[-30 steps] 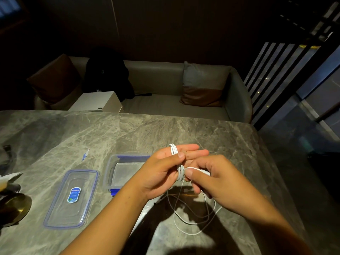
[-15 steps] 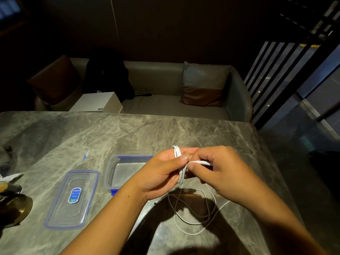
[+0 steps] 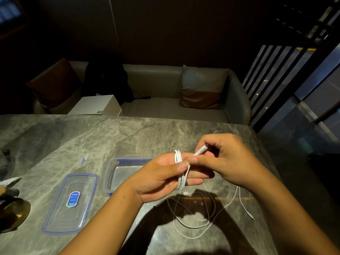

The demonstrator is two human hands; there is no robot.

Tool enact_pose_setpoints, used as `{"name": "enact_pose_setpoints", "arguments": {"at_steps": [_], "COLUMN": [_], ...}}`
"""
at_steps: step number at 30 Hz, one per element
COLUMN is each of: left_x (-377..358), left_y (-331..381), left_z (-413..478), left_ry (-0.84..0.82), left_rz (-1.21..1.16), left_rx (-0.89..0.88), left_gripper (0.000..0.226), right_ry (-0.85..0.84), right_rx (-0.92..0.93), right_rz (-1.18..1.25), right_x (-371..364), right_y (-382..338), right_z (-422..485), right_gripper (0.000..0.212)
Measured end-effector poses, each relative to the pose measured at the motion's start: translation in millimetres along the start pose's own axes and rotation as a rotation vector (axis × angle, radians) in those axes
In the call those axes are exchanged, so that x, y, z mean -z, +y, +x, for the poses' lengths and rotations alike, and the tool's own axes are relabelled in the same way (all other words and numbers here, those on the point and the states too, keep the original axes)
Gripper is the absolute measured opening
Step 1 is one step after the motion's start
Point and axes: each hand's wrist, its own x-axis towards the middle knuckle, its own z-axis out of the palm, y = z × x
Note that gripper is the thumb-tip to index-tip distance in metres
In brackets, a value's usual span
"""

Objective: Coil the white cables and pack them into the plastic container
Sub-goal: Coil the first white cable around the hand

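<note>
My left hand (image 3: pixel 161 175) holds a coil of white cable (image 3: pixel 179 170) wound round its fingers, with the thumb pressed on the loops. My right hand (image 3: pixel 224 161) pinches the plug end of that cable (image 3: pixel 200 150) just right of the coil. More white cable (image 3: pixel 198 218) lies in loose loops on the marble table under both hands. The clear plastic container (image 3: pixel 112 173) with a blue rim stands open to the left of my left hand, partly hidden by it.
The container's lid (image 3: pixel 71 203), clear with a blue label, lies flat left of the container. A brass dish (image 3: pixel 12 214) and dark items sit at the table's left edge. A sofa with cushions and a white box (image 3: pixel 95 107) lies beyond the table's far edge.
My right hand has lifted up and to the right, drawing the plug end out from the coil. The left hand has kept its hold on the coil and barely moved.
</note>
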Motion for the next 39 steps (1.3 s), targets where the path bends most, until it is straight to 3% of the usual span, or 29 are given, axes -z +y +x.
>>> {"name": "enact_pose_setpoints", "arguments": {"at_steps": [17,27,32,39], "left_x": [-7,-7,-7,-1], "left_y": [3,1,4,6], "left_z": [4,4,-1,-6], "left_ry": [-0.035,-0.026,-0.085,-0.023], "left_rz": [0.008,0.185,0.207,0.251], "left_rx": [-0.002,0.023,-0.005,0.002], "left_gripper": [0.039,0.035,0.038,0.034], "right_ry": [-0.075,-0.094,-0.187,-0.251], "right_rx": [0.035,0.003,-0.040,-0.042], "right_rz": [0.166,0.257,0.432,0.433], "right_x": [-6,-18,-24,-34], "right_y": [-6,12,16,11], "right_z": [14,19,20,18], "right_gripper": [0.018,0.017,0.024,0.018]}}
